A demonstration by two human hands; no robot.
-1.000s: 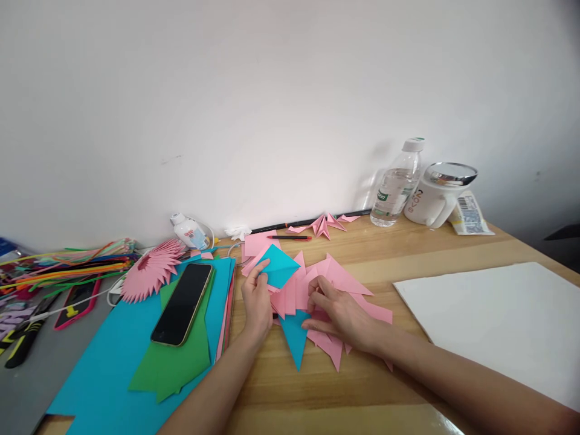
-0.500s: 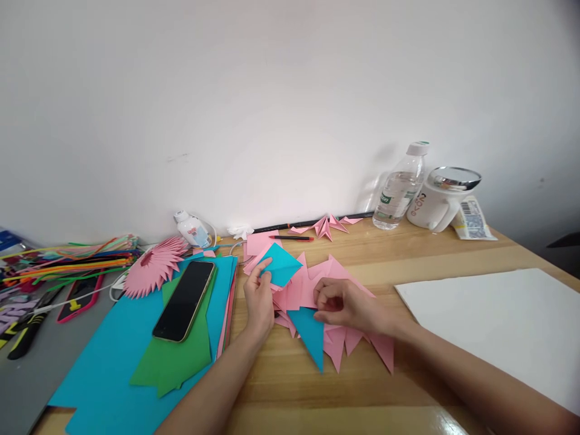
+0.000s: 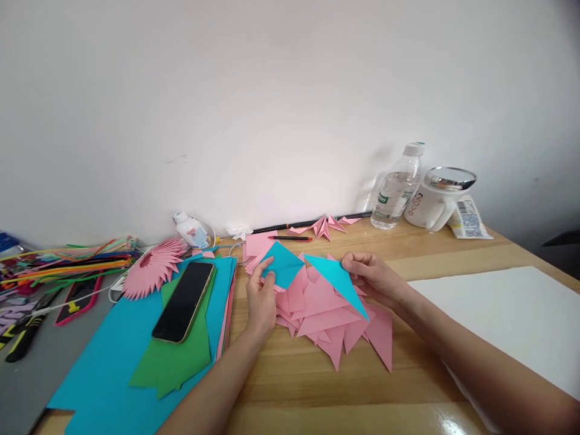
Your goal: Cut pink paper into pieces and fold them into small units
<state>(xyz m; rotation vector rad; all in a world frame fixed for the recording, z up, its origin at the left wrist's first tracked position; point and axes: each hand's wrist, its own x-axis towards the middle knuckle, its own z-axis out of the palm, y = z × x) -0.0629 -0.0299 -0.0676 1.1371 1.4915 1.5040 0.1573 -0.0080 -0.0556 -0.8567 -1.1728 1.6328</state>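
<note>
Between the thumb and fingers of my left hand (image 3: 263,299) is a blue paper square (image 3: 281,266) with a crease across it, some pink paper showing beneath. My right hand (image 3: 374,276) pinches a blue paper triangle (image 3: 339,279) by its right corner, its left tip close to the square's right corner. Both are held above a loose pile of pink paper triangles (image 3: 333,329) on the wooden table. My right hand partly covers the pile's right side.
To the left, a black phone (image 3: 183,302) lies on green paper (image 3: 174,368) over blue sheets (image 3: 99,368). A pink folded paper ring (image 3: 156,266) is behind it. Bottle (image 3: 396,193) and mug (image 3: 437,202) stand back right; a white board (image 3: 507,320) lies right.
My right hand has lifted the blue triangle off the pink pile and moved it up and to the right. My left hand has hardly moved with the blue square.
</note>
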